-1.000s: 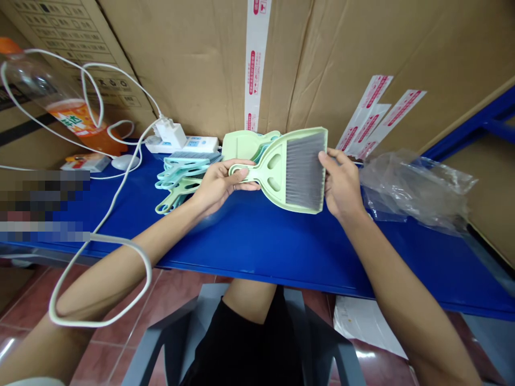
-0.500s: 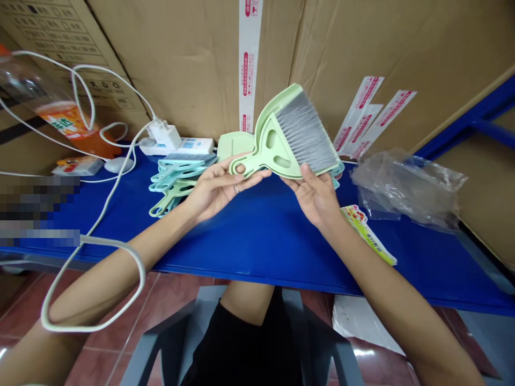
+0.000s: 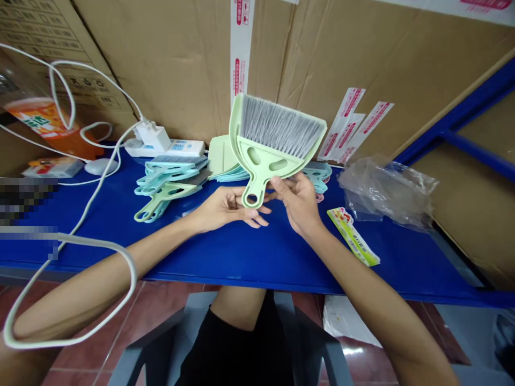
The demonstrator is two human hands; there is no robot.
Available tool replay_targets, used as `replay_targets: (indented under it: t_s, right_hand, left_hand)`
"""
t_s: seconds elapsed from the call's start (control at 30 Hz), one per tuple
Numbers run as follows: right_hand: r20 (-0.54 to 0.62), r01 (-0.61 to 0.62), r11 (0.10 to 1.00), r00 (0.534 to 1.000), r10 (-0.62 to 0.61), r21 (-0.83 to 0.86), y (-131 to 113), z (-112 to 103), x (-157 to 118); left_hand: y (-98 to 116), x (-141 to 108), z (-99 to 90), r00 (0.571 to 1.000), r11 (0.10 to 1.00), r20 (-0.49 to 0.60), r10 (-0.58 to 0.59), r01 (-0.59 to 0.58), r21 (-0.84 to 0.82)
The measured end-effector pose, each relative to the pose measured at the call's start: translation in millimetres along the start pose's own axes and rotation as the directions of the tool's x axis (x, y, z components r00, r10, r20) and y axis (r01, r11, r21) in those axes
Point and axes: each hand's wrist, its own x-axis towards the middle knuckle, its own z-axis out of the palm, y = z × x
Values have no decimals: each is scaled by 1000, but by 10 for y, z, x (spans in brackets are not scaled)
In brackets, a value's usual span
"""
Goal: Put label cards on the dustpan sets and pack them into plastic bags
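Turned since the earlier frame, the green brush-and-dustpan set (image 3: 267, 165) has its gray bristles (image 3: 281, 127) facing up and away from me, with its handle end toward me; before, it tilted to the right. My right hand (image 3: 300, 201) has shifted from the bristle edge to near the handle, and from my head view I see it grasping the set there, thumb in front. My left hand (image 3: 231, 210) is loosely open beside the handle end, fingers spread; I cannot tell if they touch it.

I have the set raised over the blue tabletop (image 3: 241, 254). To its left lie piled blue and green brushes (image 3: 171, 190), and partly behind it are stacked dustpans (image 3: 220, 154). Blue and pink pieces (image 3: 317, 174) show behind my right hand. Farther right are a printed card (image 3: 354, 237) and clear plastic bags (image 3: 386, 187). A power strip (image 3: 188, 147) sits behind the piled brushes, against the cardboard (image 3: 189, 69).
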Motion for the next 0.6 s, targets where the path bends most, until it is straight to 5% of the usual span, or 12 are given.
replay_targets:
  t_s: [0.17, 0.33, 0.5, 0.6]
  right_hand:
    - [-287, 70, 979, 950, -125, -193, -238, -601, 377]
    - [-448, -27, 938, 883, -140, -346, -231, -1328, 735]
    - [-429, -189, 921, 903, 26, -341, -219, -1412, 707]
    - [-402, -198, 862, 916, -7, -467, -207, -1362, 669]
  left_hand:
    - [4, 15, -48, 998, 997, -48, 26, -23, 69]
    - [-67, 65, -126, 992, 993, -130, -1, 16, 119]
    - [-96, 78, -162, 987, 992, -161, 19, 2, 130]
    - [-88, 86, -171, 983, 991, -181, 21, 4, 136]
